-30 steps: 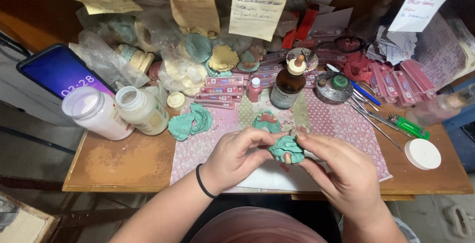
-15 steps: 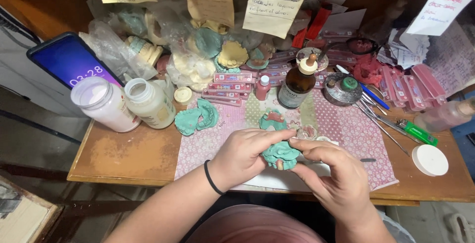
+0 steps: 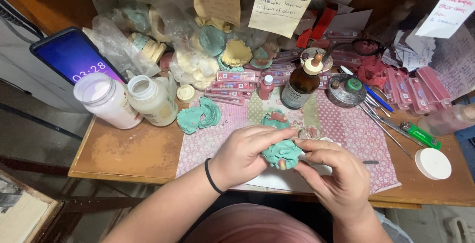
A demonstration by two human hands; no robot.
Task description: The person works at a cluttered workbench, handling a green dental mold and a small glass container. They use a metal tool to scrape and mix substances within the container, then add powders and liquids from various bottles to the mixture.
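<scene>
My left hand (image 3: 243,155) and my right hand (image 3: 332,174) meet over the front middle of the wooden desk (image 3: 123,149). Both grip a green dental cast (image 3: 282,153) with a small pink patch on its underside. My left fingers wrap its left side, and my right thumb and forefinger pinch its right edge. A black band circles my left wrist. Just behind the hands lies another green cast with pink teeth (image 3: 276,119) on a pink patterned cloth (image 3: 346,129).
Two more green casts (image 3: 199,116) lie left on the cloth. Two white jars (image 3: 126,100), a phone (image 3: 74,57), a brown dropper bottle (image 3: 302,85), a small red bottle (image 3: 266,88), a metal burner (image 3: 346,89), metal tools (image 3: 383,119), a green lighter (image 3: 420,135) and a white lid (image 3: 432,163) crowd the desk.
The camera has tipped slightly, so the desk sits lower in view. My hands stay together on the green cast, with the right fingers shifted a little along its edge.
</scene>
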